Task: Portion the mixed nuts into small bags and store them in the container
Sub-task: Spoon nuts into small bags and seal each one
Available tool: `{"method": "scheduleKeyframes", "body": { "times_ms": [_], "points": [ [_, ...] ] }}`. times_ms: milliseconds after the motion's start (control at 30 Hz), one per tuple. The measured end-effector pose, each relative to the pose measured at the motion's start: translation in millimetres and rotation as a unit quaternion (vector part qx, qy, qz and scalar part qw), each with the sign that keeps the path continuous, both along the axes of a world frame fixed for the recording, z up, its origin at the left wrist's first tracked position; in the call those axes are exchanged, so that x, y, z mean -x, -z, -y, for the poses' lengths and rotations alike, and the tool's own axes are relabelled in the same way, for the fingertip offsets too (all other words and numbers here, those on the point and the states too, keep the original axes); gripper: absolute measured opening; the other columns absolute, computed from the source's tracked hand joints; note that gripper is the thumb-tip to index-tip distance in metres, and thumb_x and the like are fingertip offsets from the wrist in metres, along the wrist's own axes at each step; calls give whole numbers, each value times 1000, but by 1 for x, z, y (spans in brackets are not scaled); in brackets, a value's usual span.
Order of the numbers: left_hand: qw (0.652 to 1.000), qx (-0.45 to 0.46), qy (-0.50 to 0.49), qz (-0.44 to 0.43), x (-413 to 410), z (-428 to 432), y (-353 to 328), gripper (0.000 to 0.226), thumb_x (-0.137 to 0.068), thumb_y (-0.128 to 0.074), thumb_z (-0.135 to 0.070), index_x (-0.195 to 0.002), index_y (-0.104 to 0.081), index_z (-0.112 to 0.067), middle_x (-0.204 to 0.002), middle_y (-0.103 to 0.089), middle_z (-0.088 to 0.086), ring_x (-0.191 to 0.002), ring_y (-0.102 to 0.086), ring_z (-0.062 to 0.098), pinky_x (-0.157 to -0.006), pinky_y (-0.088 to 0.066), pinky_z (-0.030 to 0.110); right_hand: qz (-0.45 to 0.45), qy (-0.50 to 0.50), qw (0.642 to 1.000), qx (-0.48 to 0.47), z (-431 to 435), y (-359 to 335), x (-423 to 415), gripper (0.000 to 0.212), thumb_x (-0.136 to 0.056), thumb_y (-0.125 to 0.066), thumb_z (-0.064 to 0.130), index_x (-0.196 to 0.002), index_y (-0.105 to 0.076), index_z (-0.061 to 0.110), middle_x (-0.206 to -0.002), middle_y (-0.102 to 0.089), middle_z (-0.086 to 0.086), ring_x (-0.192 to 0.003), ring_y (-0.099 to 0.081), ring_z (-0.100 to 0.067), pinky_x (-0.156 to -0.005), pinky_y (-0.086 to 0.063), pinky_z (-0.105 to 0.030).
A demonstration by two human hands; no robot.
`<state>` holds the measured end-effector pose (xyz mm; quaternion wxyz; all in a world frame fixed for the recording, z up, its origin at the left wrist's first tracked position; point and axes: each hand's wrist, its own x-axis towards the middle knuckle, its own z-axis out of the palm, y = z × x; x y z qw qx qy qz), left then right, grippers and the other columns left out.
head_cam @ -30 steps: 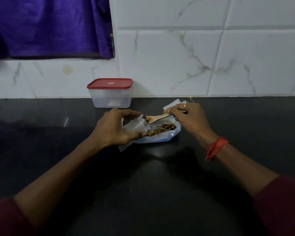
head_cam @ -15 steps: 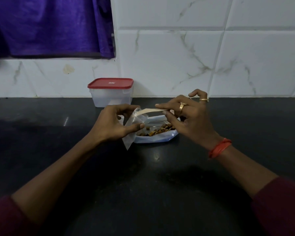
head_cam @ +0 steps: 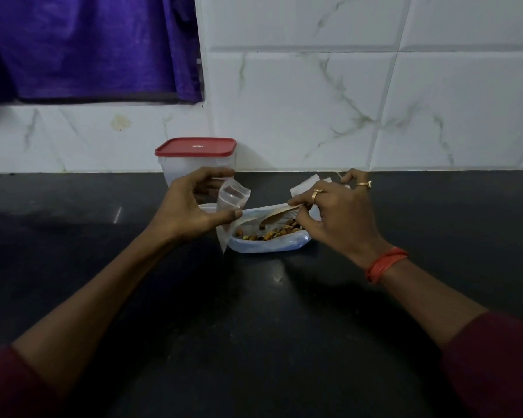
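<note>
The person's left hand [head_cam: 191, 209] is pinching a small clear plastic pouch [head_cam: 233, 196] between thumb and curled fingers, holding it upright with its mouth spread open, just left of the supply bag. The right hand [head_cam: 335, 218] is gripping the handle of a pale wooden spoon [head_cam: 277, 217] between thumb and the first 2 fingers, the other fingers lifted loosely.

Half a second ago the spoon's bowl was up at the pouch's mouth; now it is dipping back down into the mixed nuts [head_cam: 263, 236] lying in the wide, crumpled clear bag [head_cam: 269, 245] on the black stone counter [head_cam: 254, 327]. That looks like 1 scoop delivered and another being gathered, so portioning is underway rather than finishing. I cannot tell how much the pouch is holding; its plastic is showing only the dark of the hand behind it.

The clear rectangular container with the red lid [head_cam: 195, 147] is standing against the tiled wall behind the left hand, lid on, so nothing is being stored yet. A few flat spare pouches [head_cam: 304, 184] are lying behind the right hand, waiting.
</note>
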<state>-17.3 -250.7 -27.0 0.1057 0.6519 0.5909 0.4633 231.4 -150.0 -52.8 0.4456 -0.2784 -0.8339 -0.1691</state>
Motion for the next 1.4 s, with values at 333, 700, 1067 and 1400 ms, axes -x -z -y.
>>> {"method": "scheduleKeyframes", "body": {
  "times_ms": [333, 700, 1067, 1400],
  "points": [
    [989, 31, 27, 140, -2, -2, 1, 64, -74, -78, 4, -130, -58, -20, -117, -67, -10, -106, -65, -1, -85, -54, 16, 10, 9, 998, 65, 0, 6, 7, 18, -83, -64, 35, -92, -79, 31, -82, -74, 10, -72, -52, -3, -91, -25, -37],
    [987, 106, 46, 113, 9, -8, 3, 64, -74, -79, 3, -131, -58, -18, -123, -67, 2, -114, -65, 15, -98, -54, 38, 108, -50, 992, 50, 4, 12, 23, 34, -93, -44, 33, -106, -76, 35, -94, -74, 9, -85, -68, -19, -92, -26, -43],
    [986, 113, -1, 124, 6, -8, 3, 45, -77, -80, -13, -119, -67, -19, -109, -72, -6, -101, -66, 4, -86, -54, 19, 92, -58, 992, -57, -9, -7, -8, 25, -92, -64, 21, -110, -74, 35, -100, -73, 13, -89, -68, -10, -93, -26, -42],
    [985, 136, 64, 89, 4, -8, 4, 40, -76, -79, -16, -112, -67, -29, -113, -71, -10, -103, -66, 4, -81, -53, 16, 141, -90, 985, -39, -13, -2, -6, 23, -90, -64, 25, -104, -77, 36, -99, -74, 13, -88, -68, -10, -93, -26, -41]
  ]
}}
